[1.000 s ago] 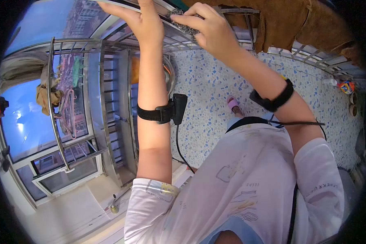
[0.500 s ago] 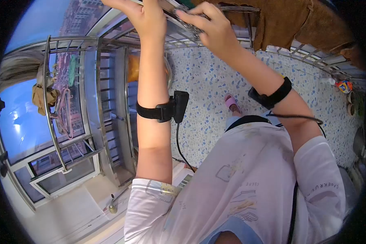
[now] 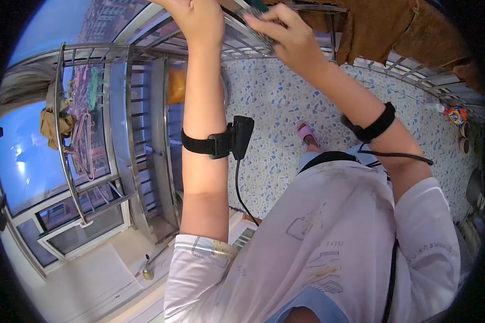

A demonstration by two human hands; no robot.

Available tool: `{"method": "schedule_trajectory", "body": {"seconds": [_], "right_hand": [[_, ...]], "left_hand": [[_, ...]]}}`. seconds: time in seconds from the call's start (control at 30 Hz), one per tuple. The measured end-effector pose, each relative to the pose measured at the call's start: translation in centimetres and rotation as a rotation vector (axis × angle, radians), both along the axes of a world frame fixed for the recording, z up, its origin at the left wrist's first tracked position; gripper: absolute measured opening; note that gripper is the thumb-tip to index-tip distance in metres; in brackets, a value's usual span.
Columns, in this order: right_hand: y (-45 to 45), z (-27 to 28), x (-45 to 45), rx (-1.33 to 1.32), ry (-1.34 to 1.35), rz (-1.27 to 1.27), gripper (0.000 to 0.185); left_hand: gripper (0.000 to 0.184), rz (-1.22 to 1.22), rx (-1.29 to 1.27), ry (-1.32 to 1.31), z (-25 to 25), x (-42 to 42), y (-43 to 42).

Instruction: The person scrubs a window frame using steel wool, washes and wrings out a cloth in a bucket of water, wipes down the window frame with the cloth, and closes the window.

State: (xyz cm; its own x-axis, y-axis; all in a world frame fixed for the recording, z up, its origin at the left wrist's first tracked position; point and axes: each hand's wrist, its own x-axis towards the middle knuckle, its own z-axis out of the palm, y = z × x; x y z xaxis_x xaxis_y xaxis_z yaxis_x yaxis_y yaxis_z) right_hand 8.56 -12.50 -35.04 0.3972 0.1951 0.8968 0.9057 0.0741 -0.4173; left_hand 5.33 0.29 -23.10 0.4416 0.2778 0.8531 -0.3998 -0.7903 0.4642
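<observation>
At the top of the view my left hand [image 3: 199,19] is raised by a metal frame [image 3: 164,27]; its fingertips are cut off by the image edge, so I cannot see what they touch. My right hand [image 3: 288,32] has its fingers closed on a grey wire scourer [image 3: 257,31], blurred by motion, beside the metal rails right of my left hand. Both forearms wear black straps, and a cable hangs from each.
Brown cloth [image 3: 380,29] hangs at the upper right. A metal rack with hangers [image 3: 83,142] and a tan cloth [image 3: 56,128] stands before the window at left. A colourful packet [image 3: 456,115] lies by the right railing. A pink slipper [image 3: 304,131] is on the speckled floor.
Both hands have shifted slightly to the right, the right hand also a little down, with the scourer still in it. The left fingers have moved further out of view at the top.
</observation>
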Motion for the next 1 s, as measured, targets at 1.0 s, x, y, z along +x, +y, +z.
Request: {"method": "schedule_trajectory", "body": {"seconds": [1.0], "right_hand": [[-2.4, 3.9, -0.7, -0.064, 0.311, 0.113, 0.030]], "left_hand": [[0.071, 0.063, -0.033, -0.010, 0.4, -0.5, -1.5]]}}
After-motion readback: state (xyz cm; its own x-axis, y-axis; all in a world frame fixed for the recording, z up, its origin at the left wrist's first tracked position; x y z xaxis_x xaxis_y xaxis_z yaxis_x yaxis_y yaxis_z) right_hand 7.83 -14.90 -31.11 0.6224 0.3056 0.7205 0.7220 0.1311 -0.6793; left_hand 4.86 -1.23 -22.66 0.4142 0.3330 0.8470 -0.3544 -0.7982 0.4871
